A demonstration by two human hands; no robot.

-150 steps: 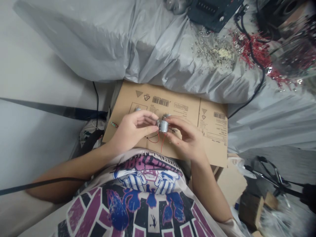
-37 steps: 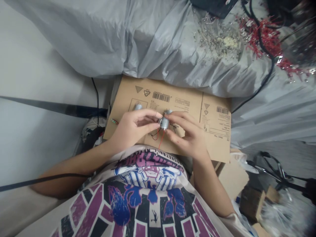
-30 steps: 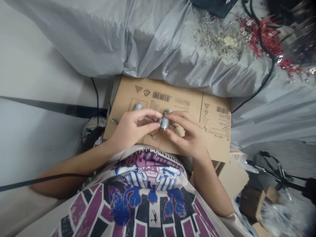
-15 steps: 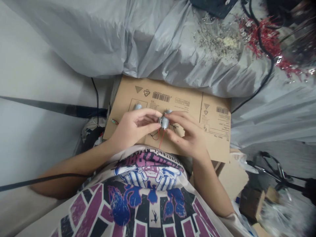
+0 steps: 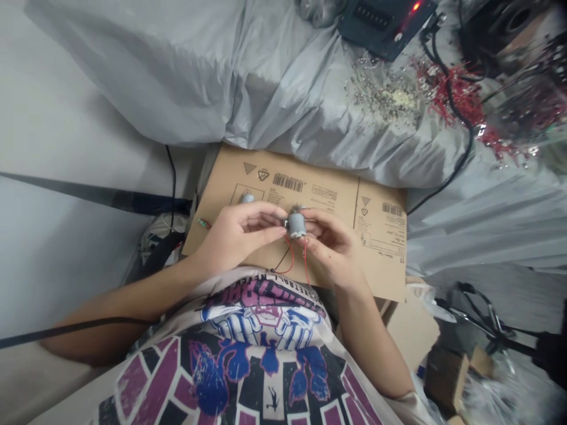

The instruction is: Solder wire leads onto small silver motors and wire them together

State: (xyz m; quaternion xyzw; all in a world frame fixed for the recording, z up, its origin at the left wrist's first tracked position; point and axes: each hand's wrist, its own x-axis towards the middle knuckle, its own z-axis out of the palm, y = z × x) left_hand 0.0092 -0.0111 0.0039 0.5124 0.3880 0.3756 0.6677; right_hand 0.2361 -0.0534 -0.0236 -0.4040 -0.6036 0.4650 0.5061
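A small grey electric motor (image 5: 297,225) is held up over the cardboard between my two hands. My left hand (image 5: 237,236) pinches its left side with thumb and fingertips, where a small metal part shows. My right hand (image 5: 334,242) grips the right side, thumb low and fingers curled behind. Thin red wires (image 5: 306,260) and a black wire (image 5: 283,257) hang below the motor toward my shirt. A second grey motor (image 5: 247,197) lies on the cardboard beyond my left hand.
The printed cardboard (image 5: 334,203) spans my lap. Past it, a grey plastic sheet (image 5: 274,88) carries a dark box with a red light (image 5: 381,26), red wire scraps (image 5: 460,97) and loose metal bits (image 5: 390,97). A black cable (image 5: 460,171) drapes down the right side.
The held motor has turned, so its rounded side faces me more fully, and its wires hang differently. My right hand has shifted slightly left and toward me. The camera view has tilted up a little.
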